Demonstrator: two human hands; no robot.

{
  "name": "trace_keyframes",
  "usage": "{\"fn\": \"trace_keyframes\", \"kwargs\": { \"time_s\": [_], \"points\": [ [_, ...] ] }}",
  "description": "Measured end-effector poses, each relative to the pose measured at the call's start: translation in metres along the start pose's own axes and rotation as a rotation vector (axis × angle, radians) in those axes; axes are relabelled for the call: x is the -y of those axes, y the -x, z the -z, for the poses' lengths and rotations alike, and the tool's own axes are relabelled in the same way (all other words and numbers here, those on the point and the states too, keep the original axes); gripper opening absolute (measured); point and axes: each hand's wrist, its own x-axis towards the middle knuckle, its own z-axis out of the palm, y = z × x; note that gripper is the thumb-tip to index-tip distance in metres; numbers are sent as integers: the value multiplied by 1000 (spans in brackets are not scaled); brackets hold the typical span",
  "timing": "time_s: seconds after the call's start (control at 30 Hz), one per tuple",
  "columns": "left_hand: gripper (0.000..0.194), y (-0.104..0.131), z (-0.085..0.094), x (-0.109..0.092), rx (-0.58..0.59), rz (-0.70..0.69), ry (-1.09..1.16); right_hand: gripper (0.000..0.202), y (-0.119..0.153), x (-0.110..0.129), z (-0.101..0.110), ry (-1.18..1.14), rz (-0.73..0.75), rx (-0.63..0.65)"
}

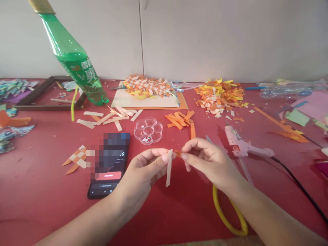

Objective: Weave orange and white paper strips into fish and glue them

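Pinched between thumb and fingers of my left hand [151, 167] is a cream paper strip [169, 171], which hangs downward. My right hand [208, 162] grips a short orange paper strip [178, 153] whose left end meets the left fingertips. Whether the two strips are looped together is hidden by the fingers. Beyond the hands lie loose orange paper strips [179, 119] and cream paper strips [115, 116]. A woven orange-and-cream paper fish [78, 157] rests to the left, beside a phone [110, 167]. Yellow-handled scissors [230, 218] lie partly under my right forearm.
A pink glue gun [243, 143] with a black cord sits at right. A clear flower-shaped tray [148, 131] holds small eyes. Behind are a green bottle [77, 61], a dark frame [36, 92], a pile of woven pieces [147, 87] and paper scraps [220, 95].
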Motion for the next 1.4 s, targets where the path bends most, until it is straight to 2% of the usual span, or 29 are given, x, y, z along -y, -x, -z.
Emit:
{"fn": "trace_keyframes", "kwargs": {
  "time_s": [0.6, 1.0, 1.4],
  "points": [
    [15, 1, -4, -2, 45, -19, 16, 14, 2, 8, -2, 41, -28, 50],
    [18, 0, -4, -2, 28, -11, 9, 12, 3, 1, 0, -71, 12, 74],
    [18, 0, -5, -3, 10, 0, 27, 9, 2, 1, -1, -63, 7, 76]
  ]
}}
